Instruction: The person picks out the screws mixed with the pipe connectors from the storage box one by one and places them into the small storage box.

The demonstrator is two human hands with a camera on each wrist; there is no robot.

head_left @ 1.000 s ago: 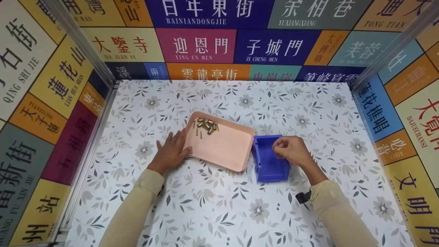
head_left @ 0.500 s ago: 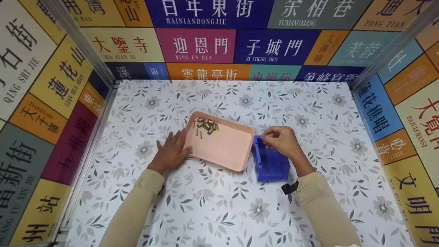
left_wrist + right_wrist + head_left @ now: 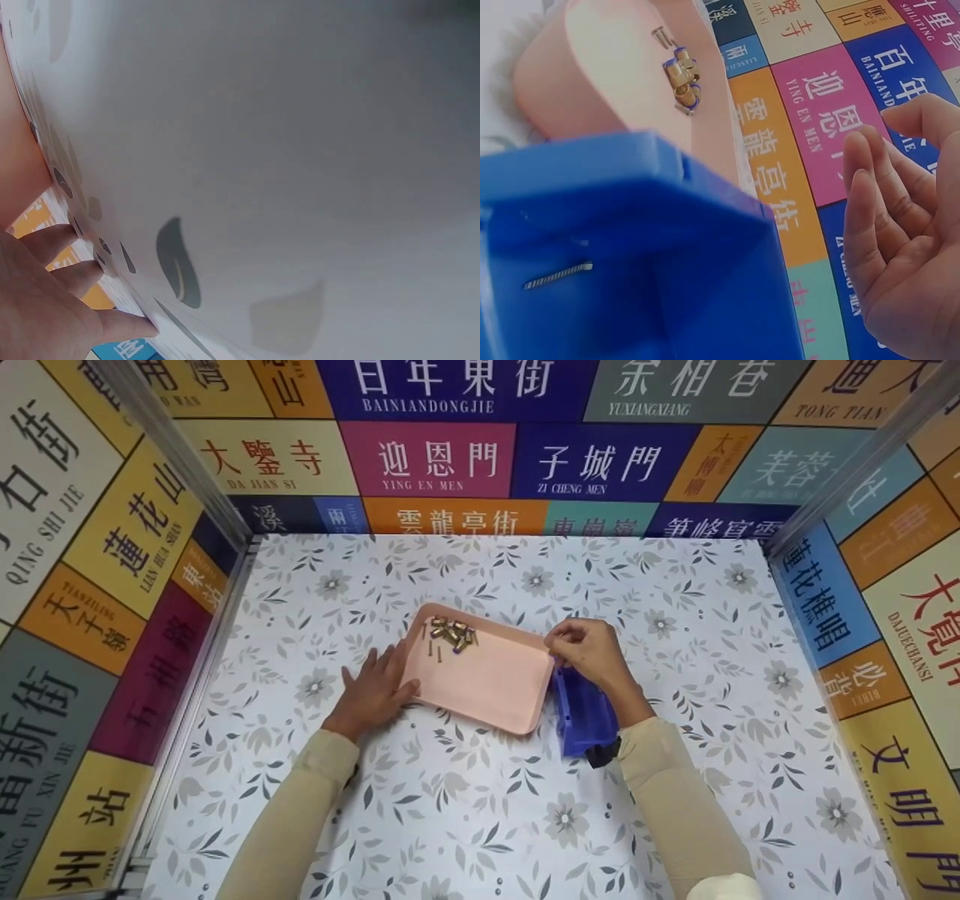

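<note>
A pink tray (image 3: pixel 480 682) lies at the middle of the table, with brass fittings with blue rings (image 3: pixel 450 631) and several screws (image 3: pixel 435 651) at its upper left. My left hand (image 3: pixel 375 690), fingers spread, rests at the tray's left edge; its fingers (image 3: pixel 56 251) show at the left wrist view's lower left. Touching or nearly touching the tray's right side is a blue bin (image 3: pixel 589 712). A screw (image 3: pixel 559 276) lies inside it in the right wrist view. My right hand (image 3: pixel 592 649) is over the bin's far end near the tray's right corner, fingers loosely curled, nothing visible between them.
A flower-patterned white cover (image 3: pixel 465 810) lies over the table. Panels with printed Chinese signs (image 3: pixel 442 457) wall in the back and both sides, with metal posts (image 3: pixel 195 472) at the back corners.
My right hand has moved left and away from me, from over the middle of the bin to its far end beside the tray. The left hand, tray and bin have stayed put.
</note>
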